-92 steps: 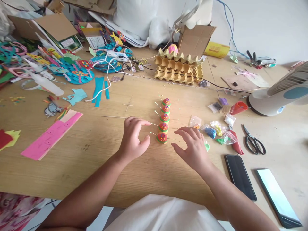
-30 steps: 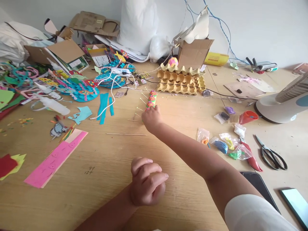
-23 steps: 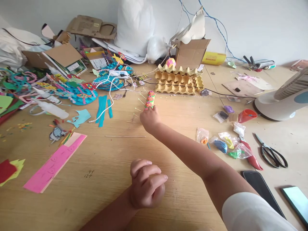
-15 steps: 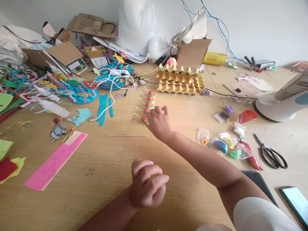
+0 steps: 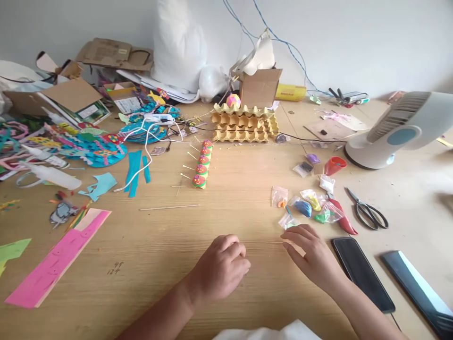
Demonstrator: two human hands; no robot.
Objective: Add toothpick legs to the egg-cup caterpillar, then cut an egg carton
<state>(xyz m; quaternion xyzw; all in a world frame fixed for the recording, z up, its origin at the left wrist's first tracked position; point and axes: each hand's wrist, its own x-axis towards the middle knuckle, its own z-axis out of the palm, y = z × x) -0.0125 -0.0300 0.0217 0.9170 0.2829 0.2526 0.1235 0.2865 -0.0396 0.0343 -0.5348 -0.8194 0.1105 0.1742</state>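
Note:
My left hand [image 5: 223,267] is closed over the middle of the table, fingers curled inward; whatever is in it is hidden. Just right of it, my right hand [image 5: 311,255] has its thumb and forefinger close together around the end of a thin toothpick [image 5: 275,242] that points left. Farther off stands a decorated egg-carton strip [image 5: 202,165], with green and red clay on its bumps. Several pale-tipped sticks [image 5: 189,166] lean out along its left side. A long thin stick [image 5: 170,207] lies in front of the strip.
Clay bags [image 5: 303,208], scissors [image 5: 367,209] and a black phone [image 5: 363,274] lie on the right, with a white fan [image 5: 392,132] behind. Egg cartons [image 5: 244,127] stand at the back. A pink strip [image 5: 60,257] and glue bottle [image 5: 53,175] are on the left.
My right hand has left the egg-carton strip and come back toward me, to the right of my left hand. A toothpick now shows at its fingertips. My left hand stays closed, turned more palm-down.

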